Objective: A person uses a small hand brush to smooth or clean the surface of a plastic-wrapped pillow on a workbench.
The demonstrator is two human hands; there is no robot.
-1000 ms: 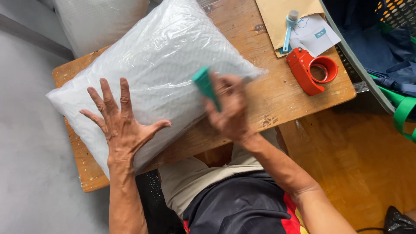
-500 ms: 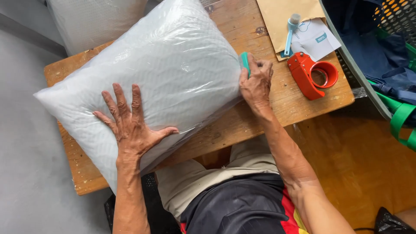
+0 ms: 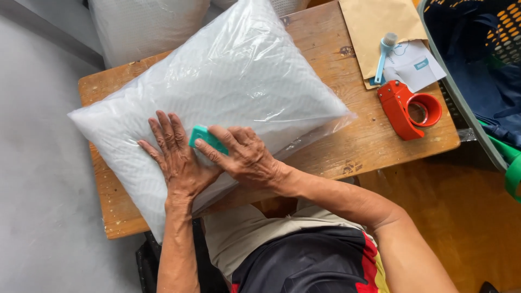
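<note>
A white pillow sealed in clear plastic (image 3: 217, 103) lies slantwise across the wooden table (image 3: 347, 157), from seven o'clock up to one o'clock. The left hand (image 3: 176, 160) presses flat on its near end, fingers spread, gripping nothing. Just at its three o'clock, touching it, the right hand (image 3: 247, 160) pins a small teal scraper (image 3: 205, 138) against the plastic with curled fingers. Well off toward three o'clock sit a red tape dispenser (image 3: 404, 108), a pale blue brush (image 3: 384, 54) and a brown envelope (image 3: 374, 27)
</note>
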